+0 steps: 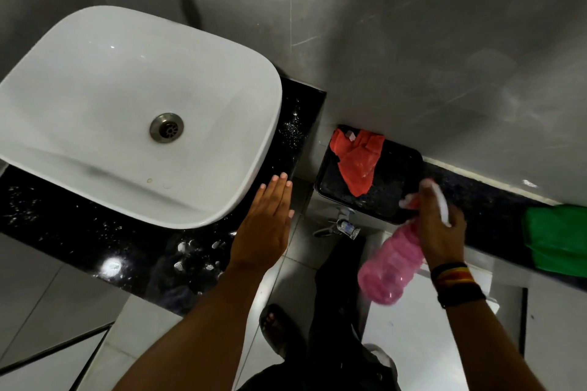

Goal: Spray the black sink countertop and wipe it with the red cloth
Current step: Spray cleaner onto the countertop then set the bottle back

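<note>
1. A pink spray bottle point(392, 260) is being gripped by the right hand point(441, 225), fingers wrapped round its neck, white trigger sticking out on top.
2. The left hand point(265, 225) is being held flat with fingers straight and open, gripping nothing, over the corner of the black sink countertop point(79, 232), which is being dotted by wet droplets.
3. The white basin point(127, 111) is being carried by that countertop.
4. Further back, the red cloth point(357, 159) is being left crumpled on a black toilet tank lid point(390, 181) against the wall, well apart from both hands.
5. A green cloth point(556, 238) is being kept on the ledge far right.

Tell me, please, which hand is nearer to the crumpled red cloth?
Right. The right hand, holding the pink spray bottle, is just below-right of the red cloth; the left hand hovers farther off, beside the sink.
</note>
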`<state>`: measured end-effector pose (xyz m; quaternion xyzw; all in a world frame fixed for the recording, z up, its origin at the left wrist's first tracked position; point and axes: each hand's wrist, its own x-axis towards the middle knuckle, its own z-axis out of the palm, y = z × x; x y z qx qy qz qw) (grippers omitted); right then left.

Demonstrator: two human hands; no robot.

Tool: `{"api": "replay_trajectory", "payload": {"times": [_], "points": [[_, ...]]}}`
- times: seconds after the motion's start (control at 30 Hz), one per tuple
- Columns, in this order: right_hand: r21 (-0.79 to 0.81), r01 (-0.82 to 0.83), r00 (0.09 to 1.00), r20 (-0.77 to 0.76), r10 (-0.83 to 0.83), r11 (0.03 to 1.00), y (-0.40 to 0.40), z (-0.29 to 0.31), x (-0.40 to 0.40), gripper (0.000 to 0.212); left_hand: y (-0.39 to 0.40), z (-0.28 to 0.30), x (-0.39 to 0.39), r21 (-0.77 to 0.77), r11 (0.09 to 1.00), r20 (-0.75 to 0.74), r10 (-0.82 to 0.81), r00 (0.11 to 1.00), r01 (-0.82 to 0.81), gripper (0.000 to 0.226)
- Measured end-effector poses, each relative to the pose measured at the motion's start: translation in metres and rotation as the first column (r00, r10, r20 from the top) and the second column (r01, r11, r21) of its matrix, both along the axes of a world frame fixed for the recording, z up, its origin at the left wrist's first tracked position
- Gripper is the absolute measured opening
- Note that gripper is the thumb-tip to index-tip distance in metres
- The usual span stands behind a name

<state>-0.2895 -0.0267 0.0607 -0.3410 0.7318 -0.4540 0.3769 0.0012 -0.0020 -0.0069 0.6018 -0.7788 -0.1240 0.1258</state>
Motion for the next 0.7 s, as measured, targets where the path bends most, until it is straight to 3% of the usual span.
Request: {"api": "replay_trajectory", "payload": {"times": [0.1,0.27,0.5,0.57,0.63,0.7], "points": [[-0.162,0.023,0.997,-0.068,-0.035,0.987,-0.032,0.015,-0.003,0.017,0.000,-0.001,0.001,0.008,1.000,0.011,-0.001,1.000,0.001,0.057],[-0.245,-0.027,0.982,-0.190,-0.020,0.969,-0.078,0.002,0.000,0.039,0.001,0.000,0.001,0.011,1.000,-0.022,-0.005,1.000,0.005,0.056],[-0.136,0.037,0.986,-0.157,-0.059,0.990,-0.084,-0.018,-0.001,0.052,-0.001,-0.001,0.002,0.012,1.000,-0.037,0.000,0.999,0.000,0.056],[-0.079,0.162,0.982,-0.081,-0.169,0.984,-0.072,-0.022,0.002,0.058,0.000,-0.003,0.001,0.004,1.000,-0.035,-0.002,0.999,0.002,0.056],[0.024,0.334,0.943,-0.012,-0.333,0.942,-0.053,-0.035,0.007,0.044,0.000,-0.004,0.001,-0.003,1.000,-0.019,0.002,1.000,-0.002,0.056],[0.197,0.383,0.910,0.089,-0.405,0.903,-0.040,-0.049,0.018,0.025,0.000,-0.005,0.001,-0.011,1.000,-0.003,0.008,1.000,-0.008,0.056]]}}
